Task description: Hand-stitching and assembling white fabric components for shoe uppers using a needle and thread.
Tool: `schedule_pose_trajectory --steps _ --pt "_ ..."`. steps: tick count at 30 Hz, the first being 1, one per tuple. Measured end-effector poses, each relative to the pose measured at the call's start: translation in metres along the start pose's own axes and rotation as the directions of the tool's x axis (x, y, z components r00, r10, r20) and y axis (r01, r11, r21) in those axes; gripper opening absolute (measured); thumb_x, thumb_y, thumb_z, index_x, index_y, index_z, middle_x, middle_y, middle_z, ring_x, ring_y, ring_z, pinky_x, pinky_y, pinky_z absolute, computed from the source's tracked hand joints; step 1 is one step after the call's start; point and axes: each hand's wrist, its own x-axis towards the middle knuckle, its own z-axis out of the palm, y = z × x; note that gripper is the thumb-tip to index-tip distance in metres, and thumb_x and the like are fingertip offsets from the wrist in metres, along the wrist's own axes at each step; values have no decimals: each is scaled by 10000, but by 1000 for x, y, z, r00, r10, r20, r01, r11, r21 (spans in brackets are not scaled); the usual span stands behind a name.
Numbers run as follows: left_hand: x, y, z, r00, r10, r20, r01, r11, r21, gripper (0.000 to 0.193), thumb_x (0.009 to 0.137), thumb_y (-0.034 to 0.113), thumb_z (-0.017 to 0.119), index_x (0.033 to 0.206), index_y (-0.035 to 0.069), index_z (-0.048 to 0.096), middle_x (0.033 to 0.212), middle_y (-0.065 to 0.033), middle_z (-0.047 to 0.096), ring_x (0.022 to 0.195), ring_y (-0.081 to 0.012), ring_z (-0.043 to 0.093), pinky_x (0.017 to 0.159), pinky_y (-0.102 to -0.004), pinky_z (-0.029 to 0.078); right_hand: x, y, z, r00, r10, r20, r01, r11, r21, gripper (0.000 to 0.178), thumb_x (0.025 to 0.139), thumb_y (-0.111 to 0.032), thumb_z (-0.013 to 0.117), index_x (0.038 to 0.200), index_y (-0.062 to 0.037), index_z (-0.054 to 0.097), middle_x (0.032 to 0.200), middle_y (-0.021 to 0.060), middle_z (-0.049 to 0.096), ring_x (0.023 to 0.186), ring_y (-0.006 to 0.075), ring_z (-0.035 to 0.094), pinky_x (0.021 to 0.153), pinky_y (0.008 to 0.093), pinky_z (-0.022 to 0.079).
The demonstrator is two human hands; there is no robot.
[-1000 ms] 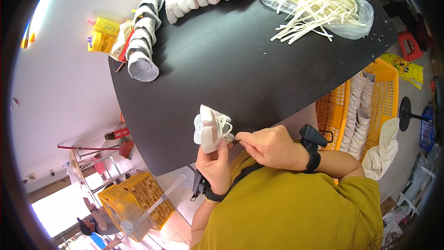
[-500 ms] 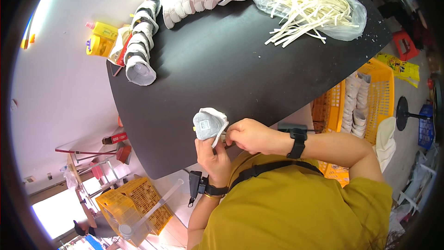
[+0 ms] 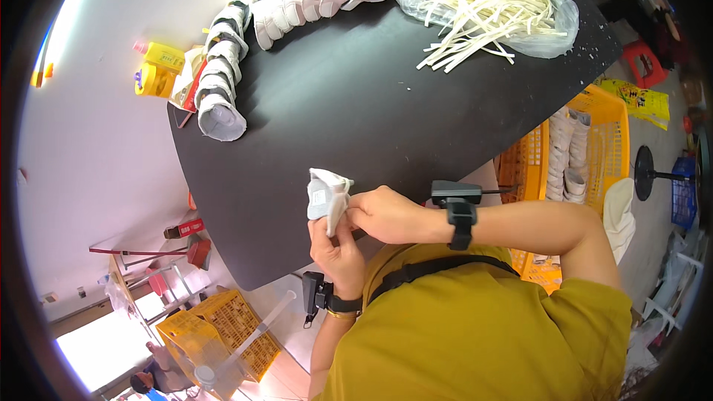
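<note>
Your left hand [image 3: 339, 256]: grip holds upper [image 3: 319, 200] | right hand [image 3: 388, 215]: at its edge, grip hidden, cannot tell | upper apparently mid-work; loose laces [image 3: 486, 9] left

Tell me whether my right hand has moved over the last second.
Yes. Judged against the orange crate, the right hand has shifted left, away from the crate and closer in to the pale shoe.
</note>
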Motion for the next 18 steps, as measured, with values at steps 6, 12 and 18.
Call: schedule_pose_trajectory --steps 6,12,18 --pt "34 2 -26 959 -282 20 262 861 -436 178 973 99 598 1100 -22 630 1010 -90 691 830 -155 677 647 -272 576 -61 -29 -24 989 -94 118 137 885 -446 120 925 -99 545 925 8 598 656 218 623 572 393 620 594 464 515" --pt "15 23 -22 863 -332 380 502 489 -713 175 971 47 569 1133 3 619 1055 -106 683 879 -205 676 697 -355 580 -42 -23 -29 981 -54 -188 40 996 -78 135 889 -45 584 999 2 646 700 157 648 595 276 641 587 342 495" --pt "4 19 -13 843 -258 472 529 557 -640 157 973 57 580 1108 -7 630 1051 -106 684 857 -189 663 691 -329 563 -34 -7 -31 997 -37 -62 50 976 214 132 932 -81 580 921 18 666 666 127 611 609 64 494 577 270 450"
